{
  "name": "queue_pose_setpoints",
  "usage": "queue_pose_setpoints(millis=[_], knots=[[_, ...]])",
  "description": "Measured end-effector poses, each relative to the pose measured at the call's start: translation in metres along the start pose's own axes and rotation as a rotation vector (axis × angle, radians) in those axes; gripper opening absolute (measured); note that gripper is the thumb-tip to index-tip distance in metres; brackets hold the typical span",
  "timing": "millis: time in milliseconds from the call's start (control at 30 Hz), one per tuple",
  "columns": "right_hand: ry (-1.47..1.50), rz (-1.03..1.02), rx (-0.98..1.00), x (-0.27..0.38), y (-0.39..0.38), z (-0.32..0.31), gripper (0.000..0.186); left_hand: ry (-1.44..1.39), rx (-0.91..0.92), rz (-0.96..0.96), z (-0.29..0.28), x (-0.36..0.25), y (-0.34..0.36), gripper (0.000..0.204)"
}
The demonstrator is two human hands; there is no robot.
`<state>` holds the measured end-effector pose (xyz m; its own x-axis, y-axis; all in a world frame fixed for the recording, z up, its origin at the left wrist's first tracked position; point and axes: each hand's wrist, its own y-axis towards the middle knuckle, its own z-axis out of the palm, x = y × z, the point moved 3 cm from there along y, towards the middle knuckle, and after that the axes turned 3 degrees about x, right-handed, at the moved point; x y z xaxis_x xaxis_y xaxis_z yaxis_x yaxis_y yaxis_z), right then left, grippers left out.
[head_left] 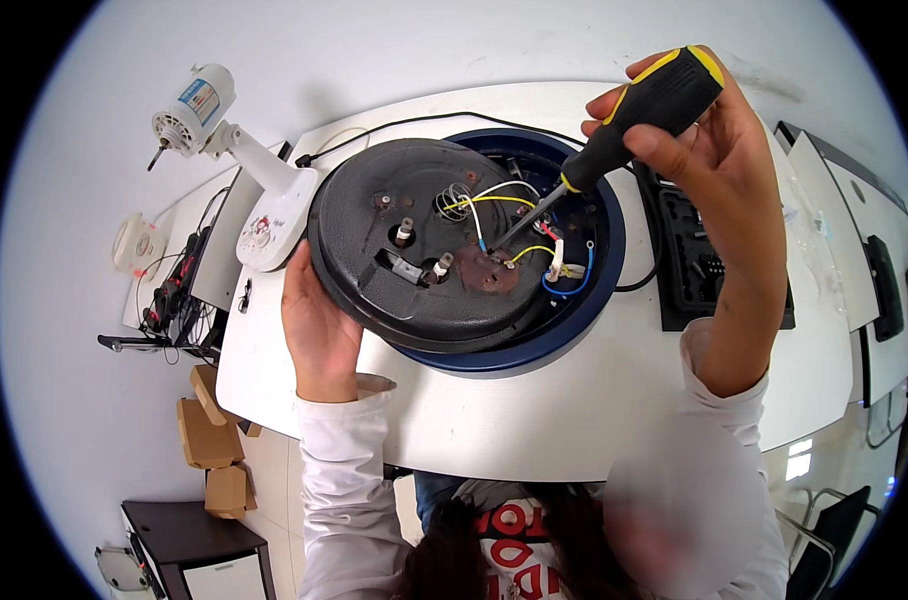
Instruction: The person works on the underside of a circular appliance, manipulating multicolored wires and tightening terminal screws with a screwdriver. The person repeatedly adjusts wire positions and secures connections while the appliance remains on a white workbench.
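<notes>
- Left hand (320, 335) is holding the dark plate (359, 235), likely heavy and stiff, by its rim.
- Right hand (719, 150) is grasping the screwdriver (602, 158) by its likely non-slip handle.

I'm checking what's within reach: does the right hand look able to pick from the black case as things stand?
Probably not: the right hand is wrapped around a screwdriver, though the black case lies close by, right of the blue housing.
</notes>
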<state>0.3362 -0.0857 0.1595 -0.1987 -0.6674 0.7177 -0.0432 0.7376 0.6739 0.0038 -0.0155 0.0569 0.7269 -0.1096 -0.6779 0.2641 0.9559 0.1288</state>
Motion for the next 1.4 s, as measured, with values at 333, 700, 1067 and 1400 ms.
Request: queue_pose_setpoints(millis=[333,700,1067,1400], knots=[[-0.051,-0.113,-0.087,0.004,-0.004,0.014,0.048,0.315,-0.186,0.092,-0.003,-0.002,-0.011,0.04],[-0.213,0.116,-0.007,0.034,-0.002,0.012,0.048,1.052,-0.17,0.551,0.034,-0.007,-0.03,0.054],[-0.163,0.147,-0.222,0.04,-0.005,0.03,0.051,1.78,0.128,0.698,0.086,0.002,-0.051,0.033],[-0.087,0.092,-0.007,0.035,-0.006,0.021,0.053,2.049,0.363,0.658,0.116,0.03,-0.02,0.017]])
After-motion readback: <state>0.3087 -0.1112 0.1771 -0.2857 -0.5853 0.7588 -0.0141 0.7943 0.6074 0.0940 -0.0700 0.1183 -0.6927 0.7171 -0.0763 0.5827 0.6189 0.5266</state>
